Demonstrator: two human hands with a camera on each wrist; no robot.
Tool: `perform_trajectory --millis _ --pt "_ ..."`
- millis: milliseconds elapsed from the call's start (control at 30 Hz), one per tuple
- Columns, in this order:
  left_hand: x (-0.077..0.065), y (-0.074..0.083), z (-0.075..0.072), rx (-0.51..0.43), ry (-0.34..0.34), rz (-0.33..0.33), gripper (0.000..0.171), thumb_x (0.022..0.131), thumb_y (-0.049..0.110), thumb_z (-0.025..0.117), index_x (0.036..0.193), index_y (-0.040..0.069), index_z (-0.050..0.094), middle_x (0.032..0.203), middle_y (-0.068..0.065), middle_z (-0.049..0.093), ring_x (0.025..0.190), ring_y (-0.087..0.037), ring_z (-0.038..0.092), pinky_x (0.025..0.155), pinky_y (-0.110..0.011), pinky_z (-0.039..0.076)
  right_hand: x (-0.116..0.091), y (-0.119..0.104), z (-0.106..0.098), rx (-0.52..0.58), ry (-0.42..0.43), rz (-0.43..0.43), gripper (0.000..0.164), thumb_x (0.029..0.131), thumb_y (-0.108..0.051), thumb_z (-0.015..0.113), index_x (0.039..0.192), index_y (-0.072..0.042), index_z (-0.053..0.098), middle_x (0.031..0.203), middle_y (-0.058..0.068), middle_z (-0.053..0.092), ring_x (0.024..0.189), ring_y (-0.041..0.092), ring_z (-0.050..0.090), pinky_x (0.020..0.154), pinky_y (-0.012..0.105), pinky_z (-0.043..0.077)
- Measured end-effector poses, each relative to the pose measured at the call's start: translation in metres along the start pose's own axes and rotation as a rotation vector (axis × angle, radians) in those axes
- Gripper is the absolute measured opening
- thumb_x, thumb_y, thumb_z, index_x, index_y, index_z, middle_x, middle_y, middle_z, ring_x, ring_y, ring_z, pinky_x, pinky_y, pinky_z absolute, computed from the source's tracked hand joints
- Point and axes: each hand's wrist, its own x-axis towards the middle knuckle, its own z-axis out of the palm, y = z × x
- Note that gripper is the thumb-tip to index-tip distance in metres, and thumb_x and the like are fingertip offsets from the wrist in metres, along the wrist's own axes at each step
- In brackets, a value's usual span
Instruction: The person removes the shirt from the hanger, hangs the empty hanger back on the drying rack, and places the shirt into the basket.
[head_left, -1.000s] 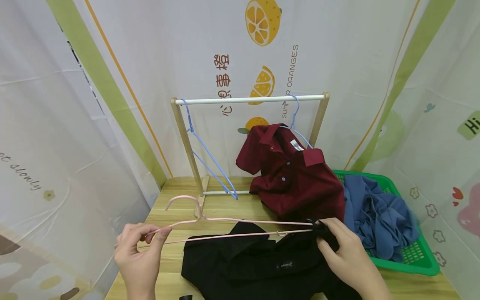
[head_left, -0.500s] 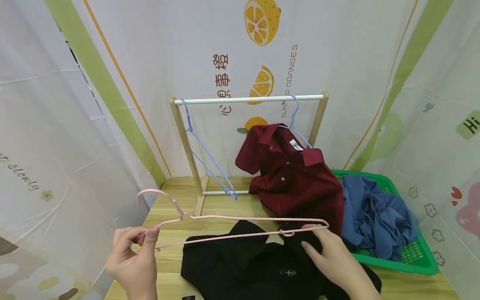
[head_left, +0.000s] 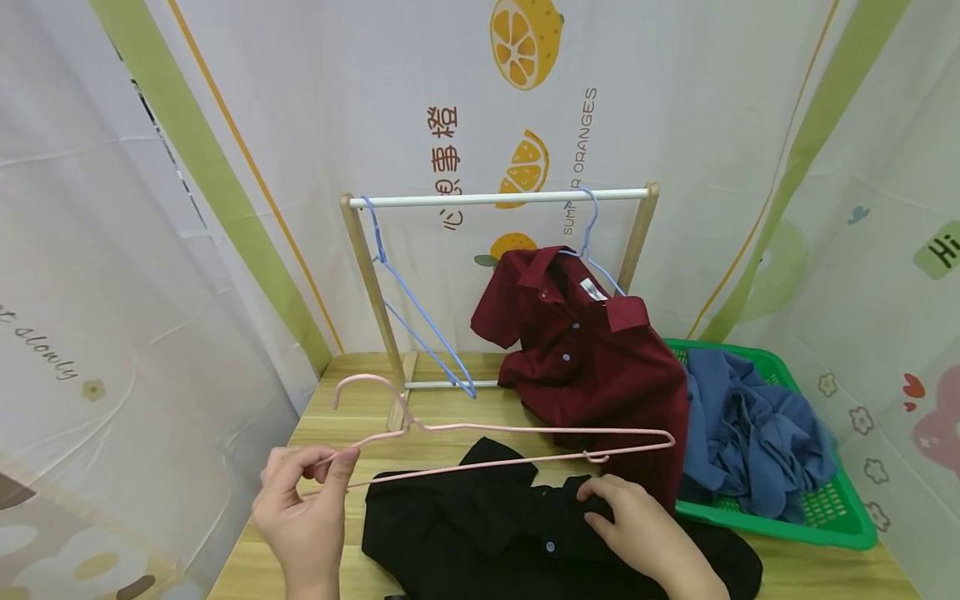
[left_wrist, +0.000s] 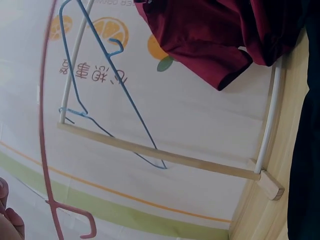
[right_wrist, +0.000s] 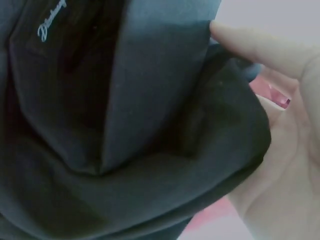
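Note:
My left hand [head_left: 303, 508] pinches one end of a pink clothes hanger [head_left: 517, 429], holding it sideways above the table with its hook at the upper left. In the left wrist view the hanger [left_wrist: 42, 135] runs along the left side, and the left fingers [left_wrist: 12, 224] show at the edge. A black shirt [head_left: 450, 533] with buttons lies spread below. My right hand [head_left: 648, 533] pinches its collar area between thumb and fingers. Close up in the right wrist view, the thumb [right_wrist: 260, 47] presses on the dark cloth [right_wrist: 155, 75]; the other fingertips are hidden behind it.
Behind stands a wooden rack with a white rail [head_left: 487, 199]. A bare blue hanger [head_left: 427, 317] hangs at its left, a maroon shirt [head_left: 577, 367] on another blue hanger at its right. The green basket [head_left: 858, 533] at right holds blue clothing [head_left: 757, 433].
The hanger's right end, covered by black cloth and the right hand a second ago, now shows bare. My right hand has moved down and left with the cloth; the left hand shifted slightly right.

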Motion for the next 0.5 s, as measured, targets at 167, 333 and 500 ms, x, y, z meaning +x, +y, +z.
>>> perform_trajectory --millis 167,333,500 --pt "-0.002 0.001 0.003 0.030 -0.020 0.001 0.022 0.075 -0.008 0.090 0.071 -0.008 0.068 0.066 0.011 0.052 0.076 -0.003 0.046 0.084 -0.019 0.030 -0.004 0.004 -0.007 -0.006 0.019 -0.001 0.024 0.092 -0.016 0.083 0.112 -0.027 0.079 0.114 -0.009 0.070 0.108 0.015 0.070 0.091 0.039 0.061" --pt "-0.002 0.000 0.005 0.030 -0.017 0.007 0.023 0.076 -0.007 0.090 0.071 -0.008 0.068 0.065 0.012 0.053 0.075 -0.003 0.045 0.083 -0.020 0.029 -0.008 0.002 -0.018 -0.044 0.105 -0.045 0.033 0.093 -0.020 0.082 0.125 -0.024 0.080 0.132 0.001 0.075 0.123 0.026 0.072 0.101 0.050 0.060" --pt "-0.002 -0.001 0.005 0.030 -0.017 0.009 0.023 0.076 -0.006 0.090 0.071 -0.008 0.068 0.065 0.012 0.053 0.075 -0.003 0.045 0.082 -0.020 0.030 -0.015 -0.003 -0.036 -0.068 0.210 -0.053 0.042 0.095 -0.021 0.081 0.136 -0.019 0.074 0.136 -0.003 0.074 0.126 0.023 0.071 0.104 0.051 0.058"
